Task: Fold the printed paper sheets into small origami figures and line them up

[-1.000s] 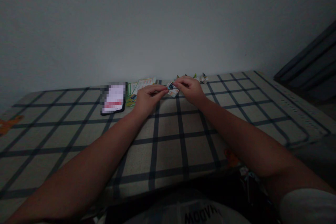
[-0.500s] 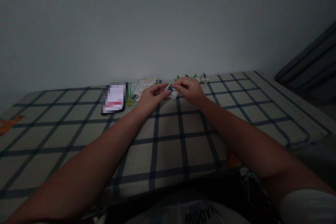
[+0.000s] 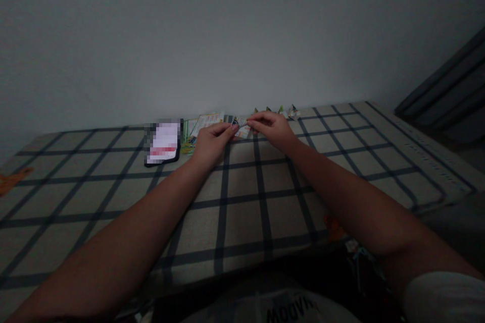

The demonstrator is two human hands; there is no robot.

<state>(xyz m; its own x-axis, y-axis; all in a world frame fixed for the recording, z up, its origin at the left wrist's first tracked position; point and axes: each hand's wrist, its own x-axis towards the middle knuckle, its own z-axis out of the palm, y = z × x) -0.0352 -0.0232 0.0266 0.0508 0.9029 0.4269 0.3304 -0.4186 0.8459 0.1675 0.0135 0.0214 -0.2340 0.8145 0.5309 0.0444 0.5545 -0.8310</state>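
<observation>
Both my arms reach forward over a checked cloth (image 3: 242, 202) in dim light. My left hand (image 3: 210, 142) and my right hand (image 3: 273, 129) meet near the far edge and pinch a small printed paper piece (image 3: 241, 128) between their fingertips. Each hand is closed on it, the left from the left side, the right from above and the right. The paper is partly hidden by the fingers, so its exact shape is unclear.
A phone with a lit screen (image 3: 163, 142) lies left of my hands. Printed paper sheets (image 3: 200, 125) lie beside it. Several small folded paper shapes (image 3: 288, 111) stand in a row at the far edge by the wall. A dark slanted panel (image 3: 447, 101) is at the right.
Both hands have shifted slightly left and away with the paper piece, which has turned a little between the fingers. The grip is unchanged.
</observation>
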